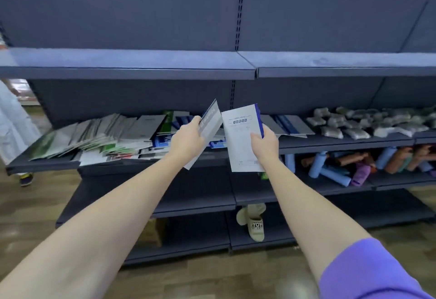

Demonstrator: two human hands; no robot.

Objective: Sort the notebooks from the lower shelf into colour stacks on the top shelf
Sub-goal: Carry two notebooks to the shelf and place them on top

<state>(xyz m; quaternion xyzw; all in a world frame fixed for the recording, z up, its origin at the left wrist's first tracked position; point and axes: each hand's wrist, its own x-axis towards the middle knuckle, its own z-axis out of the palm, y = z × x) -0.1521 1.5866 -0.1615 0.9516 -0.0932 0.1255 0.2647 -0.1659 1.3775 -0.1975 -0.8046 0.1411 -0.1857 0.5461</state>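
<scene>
Left fingers (197, 121) gripping grey notebook (207, 128), right fingers (256, 138) gripping blue-spined notebook (243, 133), above lower shelf (330, 141)

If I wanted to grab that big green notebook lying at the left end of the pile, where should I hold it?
Take the green notebook by its near left corner, coming from the front of the lower shelf. That corner seems to reach the shelf's edge with nothing on it, while its right side looks tucked under the other notebooks. Pinch thumb on top, fingers beneath, then slide it out towards you.

grey notebook (208, 126) and white, blue-spined notebook (243, 137) held upright above the lower shelf's heap (99, 137).
</scene>
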